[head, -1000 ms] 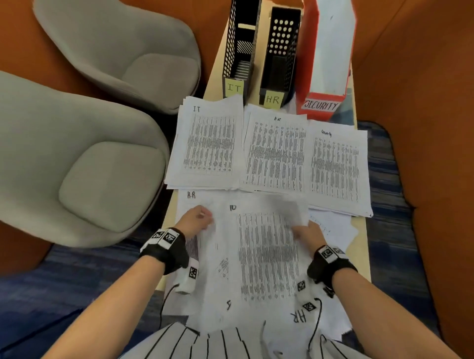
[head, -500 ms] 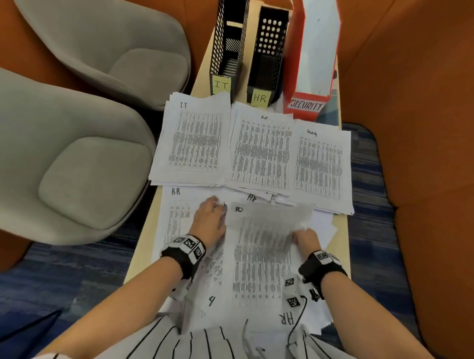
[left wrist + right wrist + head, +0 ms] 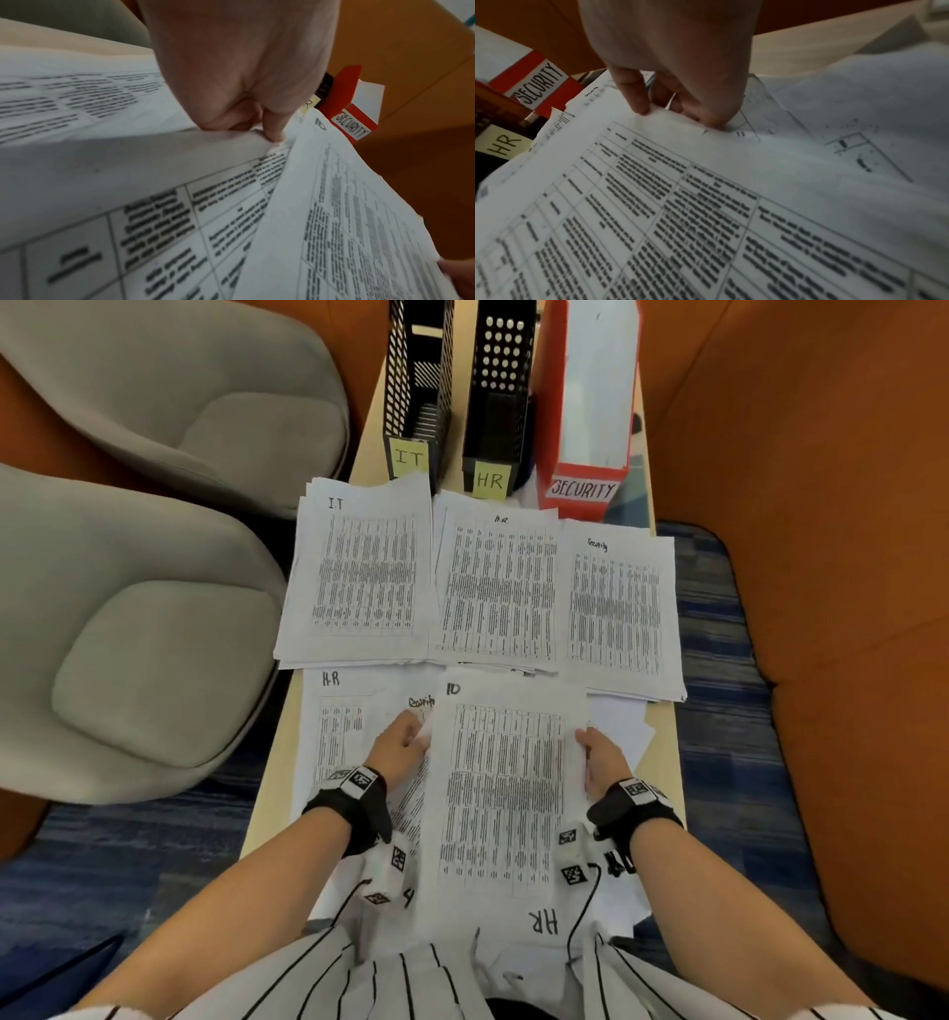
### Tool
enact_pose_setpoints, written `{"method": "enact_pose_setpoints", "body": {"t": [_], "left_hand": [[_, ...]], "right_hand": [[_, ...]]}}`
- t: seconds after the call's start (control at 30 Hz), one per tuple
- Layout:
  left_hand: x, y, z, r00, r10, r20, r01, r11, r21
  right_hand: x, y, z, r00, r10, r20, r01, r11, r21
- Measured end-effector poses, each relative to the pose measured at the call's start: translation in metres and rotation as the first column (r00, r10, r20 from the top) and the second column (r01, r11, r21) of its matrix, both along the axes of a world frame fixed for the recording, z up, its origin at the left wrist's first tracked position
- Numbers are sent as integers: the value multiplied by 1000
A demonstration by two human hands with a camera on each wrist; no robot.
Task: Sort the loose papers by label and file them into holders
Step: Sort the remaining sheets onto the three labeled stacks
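Note:
I hold a printed sheet [image 3: 506, 788] marked "10" at its top left over the loose papers near my body. My left hand [image 3: 405, 742] pinches its left edge and my right hand [image 3: 598, 757] pinches its right edge. In the left wrist view my left hand [image 3: 257, 130] nips paper at that sheet's [image 3: 359, 223] edge. In the right wrist view my right hand [image 3: 680, 113] grips the sheet [image 3: 680, 203]. Beyond lie an IT pile [image 3: 362, 572], an HR pile [image 3: 498, 588] and a Security pile [image 3: 616, 608]. Behind them stand the IT holder [image 3: 416, 377], HR holder [image 3: 500, 387] and red Security holder [image 3: 585, 403].
Under the held sheet lie loose papers: one marked HR [image 3: 334, 711] at the left, one marked Security [image 3: 421, 703] peeking out, and an upside-down HR sheet [image 3: 544, 922] near my lap. Two grey chairs [image 3: 154, 660] stand left of the narrow table [image 3: 267, 793]. An orange wall [image 3: 821, 608] runs along the right.
My left hand has slid right from the HR paper to the sheet's left edge. The sheet, curled and blurred before, now lies flat between both hands.

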State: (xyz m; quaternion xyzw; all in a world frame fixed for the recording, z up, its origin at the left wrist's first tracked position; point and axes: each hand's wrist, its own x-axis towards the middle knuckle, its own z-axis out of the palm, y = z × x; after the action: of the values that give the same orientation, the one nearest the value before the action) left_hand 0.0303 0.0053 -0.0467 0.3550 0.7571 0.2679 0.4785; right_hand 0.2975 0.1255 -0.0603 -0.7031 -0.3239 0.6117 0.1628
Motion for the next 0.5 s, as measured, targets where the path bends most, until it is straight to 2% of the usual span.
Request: {"method": "enact_pose_setpoints", "body": {"t": [0.07, 0.1, 0.17, 0.23, 0.3, 0.37, 0.43, 0.5], "left_hand": [[-2, -10, 2, 999, 36, 3, -36, 999, 32], [-5, -16, 1, 999, 54, 2, -54, 998, 38], [-13, -28, 1, 984, 177, 14, -178, 983, 51], [-22, -37, -1, 928, 371, 43, -372, 928, 12], [-29, -43, -6, 885, 458, 89, -455, 889, -56], [-31, -45, -7, 891, 446, 83, -441, 895, -71], [-27, -41, -3, 902, 424, 83, -426, 904, 18], [-20, -34, 3, 920, 390, 35, -391, 910, 140]], "right_hand": [[1, -2, 6, 983, -181, -37, 180, 983, -24], [4, -3, 5, 976, -217, -19, 217, 976, -36], [7, -5, 4, 971, -237, -31, 236, 971, -36], [8, -7, 4, 975, -215, -62, 213, 976, -39], [7, -7, 6, 989, -139, -43, 139, 990, -2], [2, -8, 9, 999, 20, 27, -22, 996, 87], [-3, -10, 11, 984, 130, 118, -151, 970, 191], [-13, -11, 17, 976, 164, 144, -199, 940, 277]]}}
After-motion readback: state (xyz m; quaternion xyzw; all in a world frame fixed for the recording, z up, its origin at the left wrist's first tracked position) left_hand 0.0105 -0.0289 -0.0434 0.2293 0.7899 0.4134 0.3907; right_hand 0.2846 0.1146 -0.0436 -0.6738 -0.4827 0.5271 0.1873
